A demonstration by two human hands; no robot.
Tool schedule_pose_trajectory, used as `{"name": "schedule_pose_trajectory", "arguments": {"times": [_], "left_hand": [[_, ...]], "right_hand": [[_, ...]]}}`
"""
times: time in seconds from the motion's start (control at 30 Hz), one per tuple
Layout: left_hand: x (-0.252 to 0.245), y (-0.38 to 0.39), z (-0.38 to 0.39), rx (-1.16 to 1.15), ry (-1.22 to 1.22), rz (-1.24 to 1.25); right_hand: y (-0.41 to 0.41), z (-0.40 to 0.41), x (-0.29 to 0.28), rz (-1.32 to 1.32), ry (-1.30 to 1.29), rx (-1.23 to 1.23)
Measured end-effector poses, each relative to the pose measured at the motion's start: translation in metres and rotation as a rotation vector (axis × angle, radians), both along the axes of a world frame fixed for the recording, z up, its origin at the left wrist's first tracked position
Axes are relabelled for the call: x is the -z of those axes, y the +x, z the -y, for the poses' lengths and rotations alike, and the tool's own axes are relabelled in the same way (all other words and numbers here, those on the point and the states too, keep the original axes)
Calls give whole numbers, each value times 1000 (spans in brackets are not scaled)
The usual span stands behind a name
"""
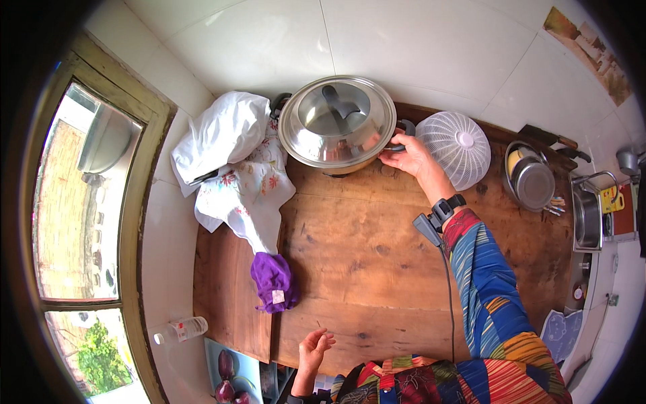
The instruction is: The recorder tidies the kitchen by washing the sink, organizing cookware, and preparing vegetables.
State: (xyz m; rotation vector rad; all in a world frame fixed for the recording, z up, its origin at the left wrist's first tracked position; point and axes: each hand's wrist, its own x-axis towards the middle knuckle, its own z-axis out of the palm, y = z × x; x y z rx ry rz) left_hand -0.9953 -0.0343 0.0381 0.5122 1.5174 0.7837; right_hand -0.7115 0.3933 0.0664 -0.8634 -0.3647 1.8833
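Note:
A wide metal pot (358, 166) stands at the back of the wooden table, against the tiled wall. On it sits a domed metal lid (292, 134) with a glass centre and a black knob. My right hand (411, 156) grips the black side handle (408, 129) on the pot's right; the fingers hide part of it. Above the table's front edge is my left hand (314, 348), fingers loosely bent and apart, with nothing visible in it. The purple cloth (272, 278) lies on the table beyond it.
Left of the pot lie a white plastic bag (227, 134) and a flower-patterned cloth (242, 194). Right of it are a white mesh dome (456, 151), stacked metal bowls (535, 184) and a cleaver (540, 136). Purple onions (225, 391) sit in a tray at lower left.

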Motion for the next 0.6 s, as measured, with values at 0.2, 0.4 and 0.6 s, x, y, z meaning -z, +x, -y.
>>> {"name": "schedule_pose_trajectory", "arguments": {"times": [0.2,0.4,0.6], "left_hand": [[-6,3,-12,-60,72,-3],[-14,11,-20,-83,137,-29],[-39,34,-34,20,288,-65]], "right_hand": [[-5,30,4,120,32,109],[17,101,-15,192,41,79],[58,221,-22,159,-31,108]]}}
